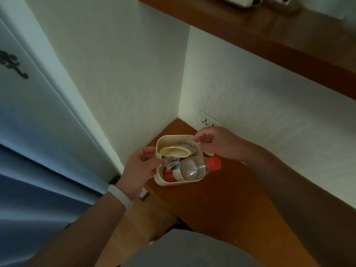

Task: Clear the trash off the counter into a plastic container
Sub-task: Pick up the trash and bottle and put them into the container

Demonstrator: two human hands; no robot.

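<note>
While our left hand pinches a small printed wrapper at the left rim of the cream plastic container, our right hand closes its grip on a grey scrap at the upper right rim. As far as we can tell, both grips are clamped on trash. The container sits on the wooden desk in the corner at centre frame. It is crowded with a crushed paper cup and a plastic bottle whose red cap overhangs the right rim.

We judge overfilling to be the main risk. Pushing the scrap down could lever the bottle out or tip the light container, and a loosely dropped wrapper could slide off the pile onto the desk.

Walls hem the container in on two sides, with a wall socket just behind our right hand. A wooden shelf juts overhead at upper right, and a pale door fills the left of the frame.
</note>
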